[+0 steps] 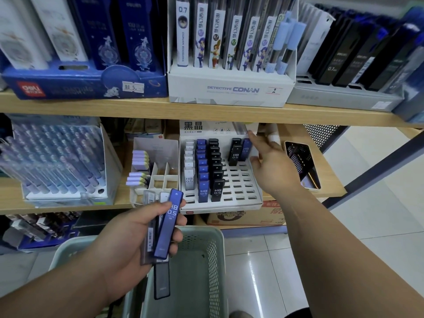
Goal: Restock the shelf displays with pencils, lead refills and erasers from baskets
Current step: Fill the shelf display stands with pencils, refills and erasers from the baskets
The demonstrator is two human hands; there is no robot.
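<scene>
While the left hand [128, 239] grips refills [167, 226], right hand [273, 166] hovers beside the display [238, 191].

Refill case [168, 226]: blue w/ white lettering. Display tray [238, 203]: white; cols of white, blue, blk cases [203, 171]. Basket [199, 267]: pale green, perforated. Shelf [137, 109]: light wood.

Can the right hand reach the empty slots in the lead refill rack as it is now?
Probably yes: the right hand is open at the rack's right edge, and the empty slots beside it lie uncovered.
</scene>
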